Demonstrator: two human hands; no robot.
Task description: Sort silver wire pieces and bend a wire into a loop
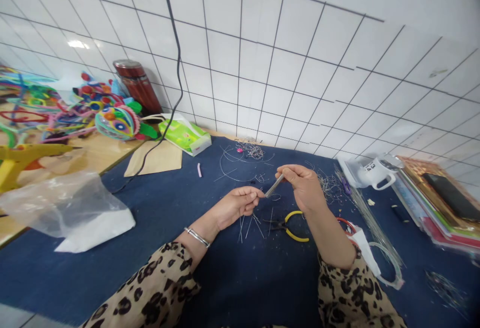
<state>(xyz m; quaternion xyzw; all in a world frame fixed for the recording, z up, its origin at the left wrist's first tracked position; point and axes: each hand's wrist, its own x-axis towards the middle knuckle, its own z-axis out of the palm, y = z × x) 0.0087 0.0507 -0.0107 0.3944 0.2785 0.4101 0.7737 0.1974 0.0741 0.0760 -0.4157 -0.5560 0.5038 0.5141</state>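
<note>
A short, thin bundle of silvery wire pieces (274, 186) stretches between my hands above the dark blue cloth. My right hand (304, 189) pinches its upper end between thumb and fingers. At the lower end, my left hand (240, 204) closes with thumb and forefinger on the wires. Several thin wire pieces (252, 227) fan out below the left hand; whether they lie on the cloth or hang from the fingers I cannot tell. Beneath the right hand, pliers (296, 226) with yellow handles and dark jaws lie on the cloth.
Tangled wire (252, 150) lies near the tiled wall, with more scraps (330, 188) to the right. Long straight wires (375, 223), a white mug (382, 173) and stacked books (442, 203) are at right. A plastic bag (71, 203), tissue pack (185, 135) and glue gun (22, 160) are left.
</note>
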